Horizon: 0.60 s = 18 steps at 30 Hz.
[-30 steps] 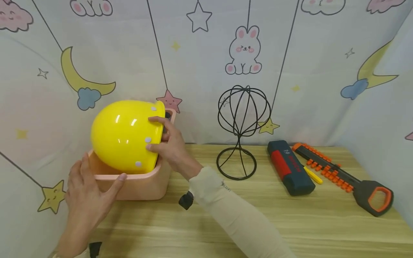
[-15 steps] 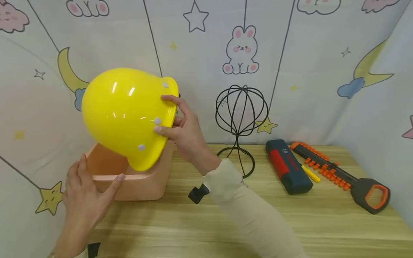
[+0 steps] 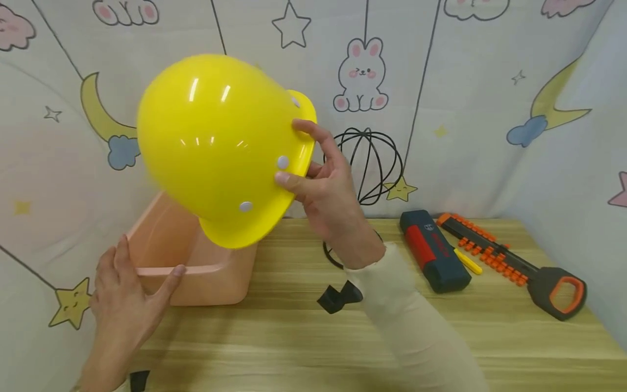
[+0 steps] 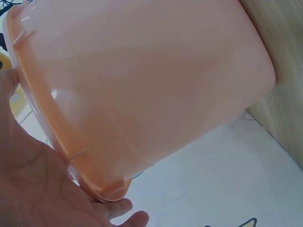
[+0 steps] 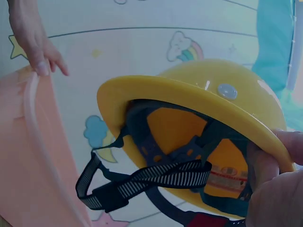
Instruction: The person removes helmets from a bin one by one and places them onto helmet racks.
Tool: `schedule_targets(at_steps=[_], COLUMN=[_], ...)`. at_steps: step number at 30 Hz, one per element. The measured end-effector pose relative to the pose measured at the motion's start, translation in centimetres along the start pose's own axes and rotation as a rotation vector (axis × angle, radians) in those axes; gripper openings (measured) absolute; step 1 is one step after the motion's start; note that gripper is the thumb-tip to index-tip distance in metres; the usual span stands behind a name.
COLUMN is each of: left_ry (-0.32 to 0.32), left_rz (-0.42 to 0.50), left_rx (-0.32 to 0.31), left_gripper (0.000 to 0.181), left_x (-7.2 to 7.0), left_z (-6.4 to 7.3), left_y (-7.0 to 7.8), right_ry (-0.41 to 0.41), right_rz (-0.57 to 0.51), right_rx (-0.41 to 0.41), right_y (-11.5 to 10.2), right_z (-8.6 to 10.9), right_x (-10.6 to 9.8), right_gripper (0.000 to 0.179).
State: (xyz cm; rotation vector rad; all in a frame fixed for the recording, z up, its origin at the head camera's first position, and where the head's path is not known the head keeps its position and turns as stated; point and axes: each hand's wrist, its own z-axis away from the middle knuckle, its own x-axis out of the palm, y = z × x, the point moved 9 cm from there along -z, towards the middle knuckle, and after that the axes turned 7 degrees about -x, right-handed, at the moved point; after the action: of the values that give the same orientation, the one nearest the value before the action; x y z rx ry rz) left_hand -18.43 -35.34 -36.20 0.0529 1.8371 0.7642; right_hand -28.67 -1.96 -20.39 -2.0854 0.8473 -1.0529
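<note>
A yellow hard hat (image 3: 210, 141) is held tilted in the air, its crown to the left and its brim to the right. My right hand (image 3: 335, 201) pinches the brim, thumb on the outer side and other fingers partly inside. The right wrist view shows the dark harness inside the hat and a striped chin strap (image 5: 163, 182) dangling from it. Below the hat stands a pink plastic bin (image 3: 196, 286), partly hidden by it. My left hand (image 3: 124, 307) rests spread across the bin's near left corner, its thumb on the front rim and its fingers fairly straight along the left.
A black wire stand (image 3: 374, 163) with a round cage top is behind my right hand. To the right lie a dark blue and red case (image 3: 436, 253), a yellow-handled tool (image 3: 467, 261) and a black-and-orange saw-like tool (image 3: 490, 250). A patterned cloth (image 3: 294, 71) backs the wooden table.
My right hand has lifted the hard hat out of the bin, up and to the right, and turned its brim downward. My left hand has stayed on the bin.
</note>
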Motion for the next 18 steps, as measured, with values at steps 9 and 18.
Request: schedule_targets(at_steps=[9,18], left_ry=[0.016,0.037], left_rz=[0.006,0.007], left_rx=[0.016,0.023], left_gripper=[0.112,0.112], left_x=[-0.1,-0.2], left_z=[0.0,0.0], left_y=[0.0,0.0], right_ry=[0.017,0.049], right_rz=[-0.03,-0.115], right_rx=[-0.028,-0.027], right_y=[-3.1,-5.7], right_z=[0.6,1.0], right_x=[-3.4,-6.8], right_gripper=[0.064,0.06])
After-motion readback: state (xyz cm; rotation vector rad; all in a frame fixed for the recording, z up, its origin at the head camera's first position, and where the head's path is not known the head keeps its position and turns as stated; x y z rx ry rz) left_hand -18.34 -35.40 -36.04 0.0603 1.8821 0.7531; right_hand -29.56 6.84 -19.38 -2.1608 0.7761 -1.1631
